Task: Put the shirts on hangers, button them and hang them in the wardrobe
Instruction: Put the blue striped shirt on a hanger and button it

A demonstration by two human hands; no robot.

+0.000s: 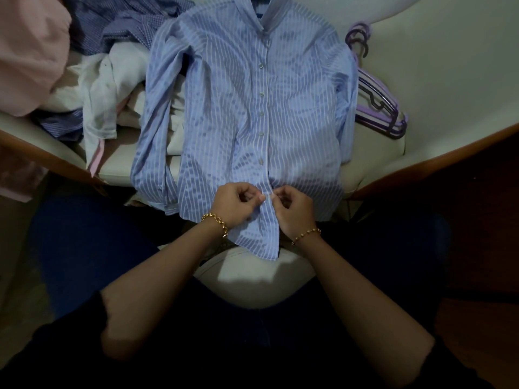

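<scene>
Purple hangers (pixel 391 123) lie beside the striped shirt (pixel 230 94), crumpled shirts (pixel 112 77) opposite.

Blue striped shirt (pixel 247 113) lies flat, mostly buttoned.

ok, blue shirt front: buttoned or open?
Buttoned down most of the front: the shirt lies closed, a row of buttons done. Near the hem the left hand and right hand pinch the placket; cannot tell there.
</scene>
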